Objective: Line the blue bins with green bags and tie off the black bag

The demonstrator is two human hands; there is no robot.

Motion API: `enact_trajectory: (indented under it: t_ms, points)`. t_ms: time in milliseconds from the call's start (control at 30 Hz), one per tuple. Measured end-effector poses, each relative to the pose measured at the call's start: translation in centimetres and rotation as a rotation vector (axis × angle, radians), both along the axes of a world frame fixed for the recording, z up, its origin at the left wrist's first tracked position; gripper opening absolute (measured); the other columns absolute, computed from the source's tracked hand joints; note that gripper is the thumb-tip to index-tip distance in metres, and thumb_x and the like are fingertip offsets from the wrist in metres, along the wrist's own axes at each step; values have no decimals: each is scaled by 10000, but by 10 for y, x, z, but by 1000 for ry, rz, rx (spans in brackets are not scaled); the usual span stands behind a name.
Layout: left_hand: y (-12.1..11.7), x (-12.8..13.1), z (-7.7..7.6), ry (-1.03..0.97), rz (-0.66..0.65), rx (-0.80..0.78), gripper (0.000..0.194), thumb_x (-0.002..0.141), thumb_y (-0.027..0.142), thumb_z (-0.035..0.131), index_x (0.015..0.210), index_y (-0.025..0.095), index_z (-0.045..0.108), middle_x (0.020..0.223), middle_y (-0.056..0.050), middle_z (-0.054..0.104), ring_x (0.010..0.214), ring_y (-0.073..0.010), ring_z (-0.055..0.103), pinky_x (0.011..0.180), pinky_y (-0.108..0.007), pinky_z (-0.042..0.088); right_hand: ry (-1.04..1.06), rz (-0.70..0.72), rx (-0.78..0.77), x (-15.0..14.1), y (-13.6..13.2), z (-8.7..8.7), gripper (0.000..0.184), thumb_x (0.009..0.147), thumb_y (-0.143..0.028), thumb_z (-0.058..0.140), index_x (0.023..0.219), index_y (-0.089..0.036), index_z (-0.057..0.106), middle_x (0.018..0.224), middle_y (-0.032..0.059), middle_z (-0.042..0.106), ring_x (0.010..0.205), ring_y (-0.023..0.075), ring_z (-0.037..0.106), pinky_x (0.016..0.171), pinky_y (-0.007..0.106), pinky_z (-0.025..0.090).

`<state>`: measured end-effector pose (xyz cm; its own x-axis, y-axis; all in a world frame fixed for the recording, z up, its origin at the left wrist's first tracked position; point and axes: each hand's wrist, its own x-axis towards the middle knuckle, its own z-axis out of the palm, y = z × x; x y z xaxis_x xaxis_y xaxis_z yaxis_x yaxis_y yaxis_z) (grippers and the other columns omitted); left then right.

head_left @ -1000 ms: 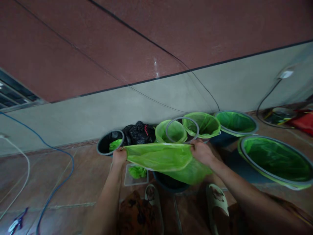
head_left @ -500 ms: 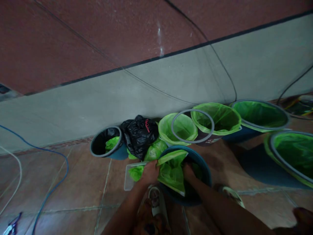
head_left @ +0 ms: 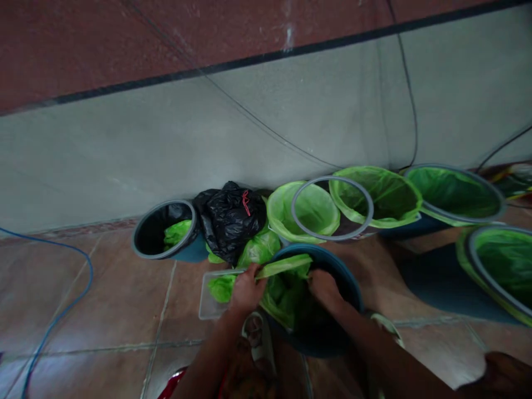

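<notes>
Between my feet stands a blue bin (head_left: 354, 280), with a green bin liner (head_left: 286, 299) spread partly inside its mouth. My left hand (head_left: 248, 288) is closed on the liner's edge at the bin's left rim. On the right, my right hand (head_left: 325, 287) pinches the other side of the liner, over the bin's opening. The liner's top band stretches between both hands. Beside my left hand, a clear plastic tray (head_left: 206, 302) lies on the floor with crumpled green plastic (head_left: 222, 288) on it.
A bin lined in black (head_left: 143, 224) stands left of a knotted black bag (head_left: 233, 219). Along the wall are green-lined bins (head_left: 305, 213), with a loose grey ring (head_left: 296, 194) resting on them. Another lined bin (head_left: 436, 277) is at right. A blue cable (head_left: 89, 271) crosses the tiles.
My right hand has come up out of the bin, pulling the liner's edge. The liner's mouth has opened wider and sits lower in the bin. The view has shifted slightly.
</notes>
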<state>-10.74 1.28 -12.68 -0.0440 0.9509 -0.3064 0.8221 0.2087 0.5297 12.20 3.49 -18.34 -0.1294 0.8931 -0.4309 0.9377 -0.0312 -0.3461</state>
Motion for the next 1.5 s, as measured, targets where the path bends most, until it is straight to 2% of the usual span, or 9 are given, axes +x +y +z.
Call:
enact_trajectory:
  t_ms: [100,267,467,633,800,1067,1200,1367,1500]
  points:
    - [-2,3,3,81,10,-58,306,863,376,550,1093,174,566,938,-81,708,903,-209,668,776,-275,443,160,-125,33,12,-9,28,292,875,-242,449,791,-165,718,830,92,741,805,192,677,721,274,476]
    - [-2,3,10,87,-15,-57,265,862,346,564,1058,168,574,1001,-92,702,966,-204,656,815,-270,430,533,-676,-8,46,-23,42,312,796,-371,531,886,-144,725,788,86,749,736,228,700,613,295,523]
    - [4,-4,18,139,-37,-84,221,885,367,531,954,167,597,921,-86,703,901,-202,665,759,-265,429,648,-815,186,88,-34,44,400,749,-459,570,902,-126,730,800,114,748,670,248,695,564,313,532]
    - [7,-8,19,215,-50,-103,230,900,323,497,989,141,606,979,-130,706,957,-218,656,808,-275,432,139,-597,215,123,-37,56,295,782,-384,547,865,-189,752,741,82,738,702,241,694,572,290,484]
    - [5,-9,18,227,-109,-167,287,869,327,528,1078,145,602,1060,-121,698,1019,-227,639,875,-295,436,-141,-290,34,142,-39,60,247,782,-180,499,793,-162,745,868,146,742,824,280,703,653,322,500]
    - [17,9,63,237,-220,-67,891,650,367,743,1436,205,354,1457,-140,436,1320,-299,432,1071,-380,348,191,-188,285,93,-14,86,353,882,-267,440,1150,-177,652,1155,121,689,1028,236,660,874,336,505]
    - [34,30,73,155,-368,19,781,725,474,685,1407,215,406,1432,-115,477,1310,-295,441,1091,-407,324,326,-74,229,70,7,91,384,924,-366,424,1198,-178,618,1157,94,695,1060,210,644,920,310,476]
    - [58,55,55,123,-364,-8,380,946,399,386,1163,170,597,1160,-113,662,1093,-224,610,952,-320,430,68,2,148,63,23,81,460,974,-374,295,1144,-144,655,1080,135,712,1011,233,657,885,322,466]
    - [67,60,42,128,-385,-59,298,928,329,426,951,179,682,988,-86,709,971,-211,646,867,-303,458,36,-13,101,68,24,72,475,974,-385,278,1061,-151,682,1035,125,721,968,224,662,847,311,470]
